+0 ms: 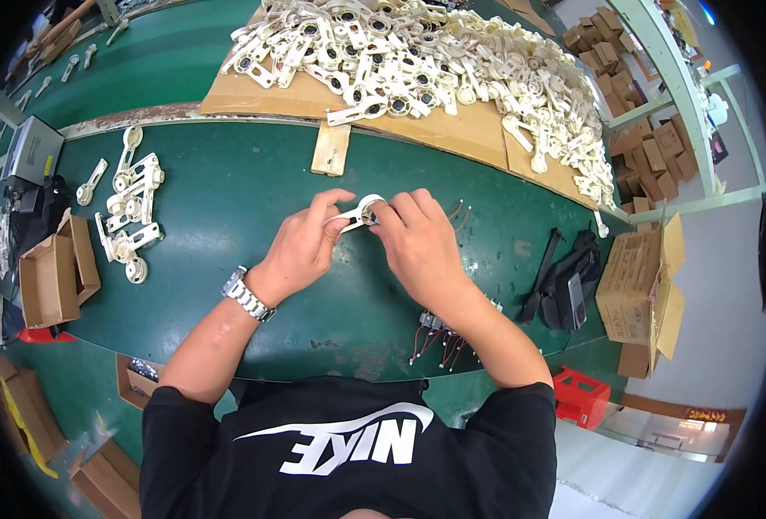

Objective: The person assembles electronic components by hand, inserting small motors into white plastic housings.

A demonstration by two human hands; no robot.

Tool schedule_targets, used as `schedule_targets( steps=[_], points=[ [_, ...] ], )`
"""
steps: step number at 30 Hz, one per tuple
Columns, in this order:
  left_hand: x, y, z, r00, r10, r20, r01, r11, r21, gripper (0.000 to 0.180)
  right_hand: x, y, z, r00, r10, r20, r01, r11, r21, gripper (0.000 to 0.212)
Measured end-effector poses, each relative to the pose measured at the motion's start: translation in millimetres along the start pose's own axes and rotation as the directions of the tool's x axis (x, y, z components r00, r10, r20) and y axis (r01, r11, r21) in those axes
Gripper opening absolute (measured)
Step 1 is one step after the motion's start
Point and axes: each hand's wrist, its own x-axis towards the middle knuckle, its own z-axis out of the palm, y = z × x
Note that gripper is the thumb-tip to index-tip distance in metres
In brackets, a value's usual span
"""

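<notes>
Above the green table I hold a white plastic housing (361, 214) with a round ring head and a short arm. My left hand (301, 246) pinches its arm between thumb and fingers. The fingers of my right hand (418, 246) are closed at the ring head, where something dark shows inside; my fingertips partly cover it. Thin reddish wires (461, 214) lie just beyond my right hand. Under my right forearm sits a bunch of small dark parts with red wires (439, 333), partly hidden by the arm.
A large heap of similar white housings (418, 60) covers a cardboard sheet (253, 97) at the back. Several more housings (132, 208) lie at the left, near an open carton (50, 281). A wooden block (330, 149) is at the back edge; a black device (569, 285) and carton (630, 285) are right.
</notes>
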Motion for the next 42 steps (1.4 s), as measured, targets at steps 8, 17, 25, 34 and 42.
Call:
schedule_targets(
  steps=[8, 17, 25, 34, 42],
  points=[
    [-1.6, 2.1, -2.4, 0.999, -0.037, 0.02, 0.037, 0.999, -0.011, 0.033, -0.2, -3.6, 4.0, 1.0, 0.008, 0.027, -0.01, 0.996, 0.092, 0.037],
    [-0.4, 1.4, -5.7, 0.993, -0.057, 0.1, 0.08, 0.966, -0.245, 0.035, 1.2, 29.7, 12.9, 0.998, 0.032, -0.061, -0.009, 0.934, 0.358, 0.031],
    [-3.1, 1.9, -6.9, 0.99, -0.066, 0.127, 0.091, 0.975, -0.204, 0.037, 4.0, 29.2, 8.8, 0.901, 0.27, 0.34, -0.434, 0.555, 0.71, 0.028],
    [-1.8, 5.9, -8.6, 0.982, -0.076, 0.174, 0.106, 0.979, -0.174, 0.036, 5.9, 30.5, 31.3, 0.754, 0.351, 0.556, -0.657, 0.381, 0.651, 0.022],
    [-2.0, -7.5, 0.8, 0.997, -0.065, 0.046, 0.075, 0.961, -0.268, 0.031, 12.3, 35.3, 27.7, 0.793, 0.242, 0.56, -0.608, 0.389, 0.692, 0.032]
  ],
)
